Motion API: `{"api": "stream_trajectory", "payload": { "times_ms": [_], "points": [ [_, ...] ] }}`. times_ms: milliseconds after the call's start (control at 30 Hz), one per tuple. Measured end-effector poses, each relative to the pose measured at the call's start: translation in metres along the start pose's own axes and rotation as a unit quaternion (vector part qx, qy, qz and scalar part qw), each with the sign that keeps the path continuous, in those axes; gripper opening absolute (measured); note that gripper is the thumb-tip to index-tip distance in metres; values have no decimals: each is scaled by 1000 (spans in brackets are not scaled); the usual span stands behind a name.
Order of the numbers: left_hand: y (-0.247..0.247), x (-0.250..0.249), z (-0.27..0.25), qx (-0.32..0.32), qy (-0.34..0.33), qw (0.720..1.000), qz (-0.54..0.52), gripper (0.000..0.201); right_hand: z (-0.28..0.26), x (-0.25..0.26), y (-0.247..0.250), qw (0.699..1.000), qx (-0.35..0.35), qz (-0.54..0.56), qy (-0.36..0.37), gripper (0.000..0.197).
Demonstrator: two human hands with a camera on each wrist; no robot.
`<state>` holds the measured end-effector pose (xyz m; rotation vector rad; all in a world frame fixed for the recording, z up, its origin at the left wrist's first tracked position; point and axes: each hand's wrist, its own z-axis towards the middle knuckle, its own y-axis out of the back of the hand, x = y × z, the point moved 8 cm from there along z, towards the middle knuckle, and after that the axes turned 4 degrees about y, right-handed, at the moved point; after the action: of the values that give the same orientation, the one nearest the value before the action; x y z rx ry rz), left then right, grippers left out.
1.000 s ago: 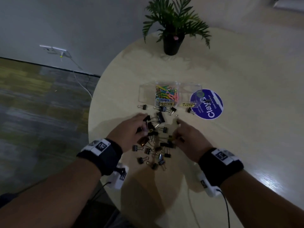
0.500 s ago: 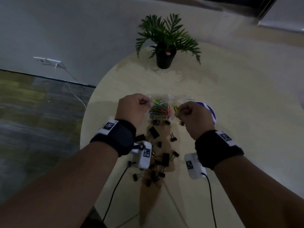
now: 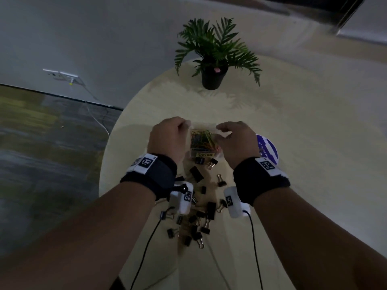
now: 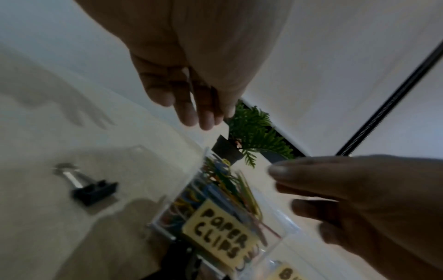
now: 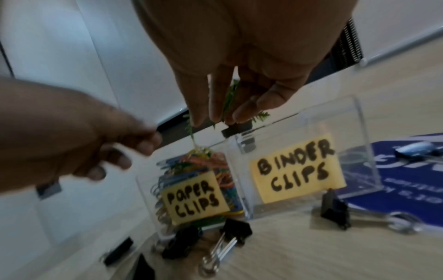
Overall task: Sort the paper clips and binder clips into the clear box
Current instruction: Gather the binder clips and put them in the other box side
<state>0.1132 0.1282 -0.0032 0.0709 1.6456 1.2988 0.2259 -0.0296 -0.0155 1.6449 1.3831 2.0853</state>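
Hovering hands: both sit above the clear plastic box (image 3: 204, 130) at the centre of the round pale wooden table (image 3: 293, 143).
Left hand (image 3: 167, 136): over the left end of the box; fingers hang loosely bent with narrow gaps, and nothing shows between them.
Clear box, middle compartment: filled with coloured wire paper clips (image 3: 203, 140); yellow label reads PAPER CLIPS (image 5: 194, 199).
Right hand (image 3: 235, 141): over the right part of the box; fingers (image 5: 249, 109) point down, close together, holding nothing visible.
Clear box, right compartment: yellow label reads BINDER CLIPS (image 5: 296, 170); contents cannot be told.
Black binder clips (image 3: 196, 214): scattered on the table near the person, between the wrists; a few lie just beside the near wall of the box.
Far side: green potted plant (image 3: 213, 57).
Right: blue round sticker (image 3: 269, 150), partly under the box.
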Motion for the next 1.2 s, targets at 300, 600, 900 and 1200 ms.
{"api": "stream_trajectory", "payload": {
  "times_ms": [300, 600, 900, 1200],
  "points": [
    [-48, 46, -34, 226, -129, 954, 147, 35, -57, -77, 20, 989, -71, -45, -123, 7],
    [-36, 48, -83, 212, -169, 952, 144, 25, -65, -42, -39, 985, 80, -152, 27, 21],
    [-40, 36, -123, 304, -167, 899, 266, 66, -75, -1, -72, 947, 189, -235, 108, 45],
    [-45, 39, -127, 312, -137, 928, 152, 40, -97, -33, -47, 952, 224, -189, 83, 36]
  ]
}}
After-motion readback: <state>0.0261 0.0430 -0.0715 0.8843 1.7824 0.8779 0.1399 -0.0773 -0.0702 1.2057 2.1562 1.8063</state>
